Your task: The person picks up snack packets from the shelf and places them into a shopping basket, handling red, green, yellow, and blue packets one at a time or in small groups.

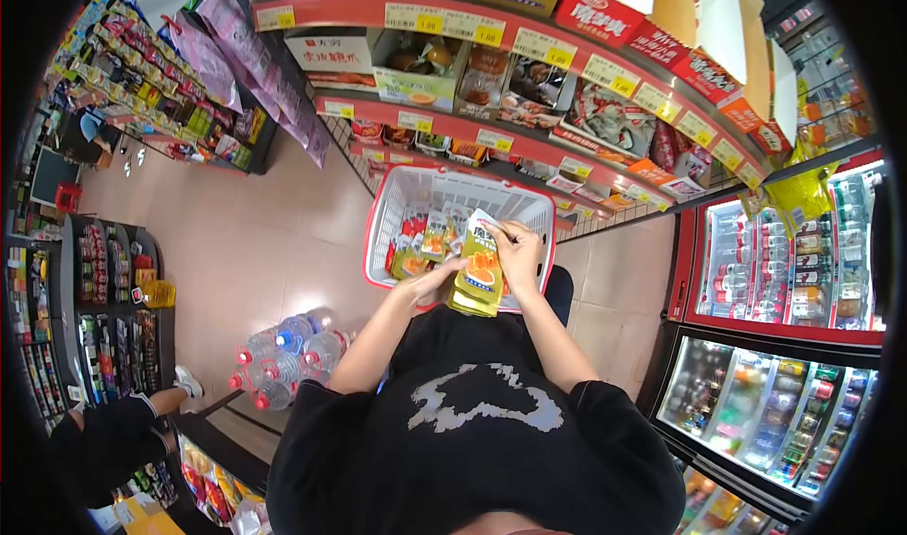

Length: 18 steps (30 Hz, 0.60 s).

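Both hands are over a white shopping basket [378, 228] with a red rim, close to my body. They hold a small stack of yellow-gold snack packets [482, 269] with orange food pictured on the front one. My right hand [520, 256] pinches the stack's upper right side. My left hand [436, 282] grips the stack from its left side, its fingers partly hidden behind it. Inside the basket lie several more snack packets [435, 236], some yellow and some red and white.
Ahead stands a shelf [529, 39] with red price rails, snack boxes and cardboard display boxes [605, 1]. Drink fridges [770, 403] line the right. Large water bottles [288, 356] stand on the floor at left. Another person's leg and shoe [187, 382] show at lower left.
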{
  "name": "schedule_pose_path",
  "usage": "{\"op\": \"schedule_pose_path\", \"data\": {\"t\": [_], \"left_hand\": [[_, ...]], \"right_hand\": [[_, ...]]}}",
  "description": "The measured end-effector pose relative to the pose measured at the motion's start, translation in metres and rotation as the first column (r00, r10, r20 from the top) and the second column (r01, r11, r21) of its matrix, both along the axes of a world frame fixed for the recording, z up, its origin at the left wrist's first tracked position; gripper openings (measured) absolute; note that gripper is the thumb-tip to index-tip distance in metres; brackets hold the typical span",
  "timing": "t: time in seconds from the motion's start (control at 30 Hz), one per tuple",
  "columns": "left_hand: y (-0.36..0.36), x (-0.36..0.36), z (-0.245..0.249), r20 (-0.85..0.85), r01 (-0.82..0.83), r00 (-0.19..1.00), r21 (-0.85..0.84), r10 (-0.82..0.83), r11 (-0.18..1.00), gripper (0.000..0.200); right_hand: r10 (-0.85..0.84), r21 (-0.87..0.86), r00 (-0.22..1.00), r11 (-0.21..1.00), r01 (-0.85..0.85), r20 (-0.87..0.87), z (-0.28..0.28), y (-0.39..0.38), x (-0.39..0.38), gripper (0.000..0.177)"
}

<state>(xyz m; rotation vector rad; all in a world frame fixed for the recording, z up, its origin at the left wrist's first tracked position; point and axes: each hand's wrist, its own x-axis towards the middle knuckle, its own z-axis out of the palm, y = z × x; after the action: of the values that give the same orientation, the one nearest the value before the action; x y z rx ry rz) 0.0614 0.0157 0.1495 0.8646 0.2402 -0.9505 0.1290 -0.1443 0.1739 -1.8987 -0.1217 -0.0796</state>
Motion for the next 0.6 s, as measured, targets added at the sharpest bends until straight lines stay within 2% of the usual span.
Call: {"op": "schedule_pose_path", "data": {"t": [0.07,0.1,0.17,0.2,0.27,0.3,0.4,0.43,0.53,0.57,0.6], "left_hand": [[-0.003,-0.009,-0.013,-0.058,-0.023,0.998,-0.088,0.018,0.996,0.074],[-0.005,-0.008,-0.011,-0.138,-0.008,0.99,-0.124,-0.009,0.992,0.06],[-0.019,-0.01,-0.014,-0.167,0.053,0.985,0.034,-0.047,0.998,0.056],[-0.025,-0.01,-0.016,-0.182,0.086,0.981,0.112,-0.065,0.99,0.054],[-0.031,-0.014,-0.038,-0.218,0.04,0.976,0.13,-0.01,0.991,0.047],[-0.034,-0.016,-0.05,-0.204,0.025,0.979,0.136,0.003,0.99,0.046],[-0.036,-0.02,-0.076,-0.17,0.009,0.985,0.154,0.017,0.988,0.038],[-0.033,-0.019,-0.085,-0.192,0.017,0.981,0.144,0.011,0.989,0.037],[-0.025,-0.017,-0.106,-0.198,0.014,0.98,0.19,0.024,0.982,0.032],[-0.02,-0.017,-0.12,-0.204,0.028,0.979,0.199,0.014,0.98,0.032],[-0.014,-0.016,-0.132,-0.211,0.04,0.978,0.209,0.005,0.977,0.032]], "right_hand": [[0.003,-0.016,0.997,1.0,-0.004,-0.078,-0.025,-0.004,-0.007,0.012],[-0.005,-0.004,0.99,1.0,0.004,-0.143,-0.037,-0.006,-0.01,0.012],[-0.033,0.025,0.975,0.999,0.039,-0.219,-0.081,-0.014,-0.013,0.012],[-0.055,0.084,0.959,0.993,0.081,-0.278,-0.083,-0.014,-0.014,0.012],[-0.093,0.189,0.912,0.965,0.181,-0.399,-0.087,-0.013,-0.018,0.013],[0.002,0.157,0.889,0.985,0.078,-0.458,-0.101,-0.021,-0.015,0.023],[0.129,0.382,0.678,0.893,0.238,-0.724,-0.101,-0.012,-0.007,0.025],[0.085,0.249,0.637,0.953,0.173,-0.766,-0.101,-0.01,-0.001,0.032],[0.149,0.382,0.632,0.89,0.25,-0.761,-0.12,0.0,0.0,0.038],[0.203,0.43,0.574,0.854,0.293,-0.794,-0.123,0.002,0.0,0.051],[0.205,0.443,0.576,0.842,0.309,-0.791,-0.124,0.008,-0.001,0.056]]}}
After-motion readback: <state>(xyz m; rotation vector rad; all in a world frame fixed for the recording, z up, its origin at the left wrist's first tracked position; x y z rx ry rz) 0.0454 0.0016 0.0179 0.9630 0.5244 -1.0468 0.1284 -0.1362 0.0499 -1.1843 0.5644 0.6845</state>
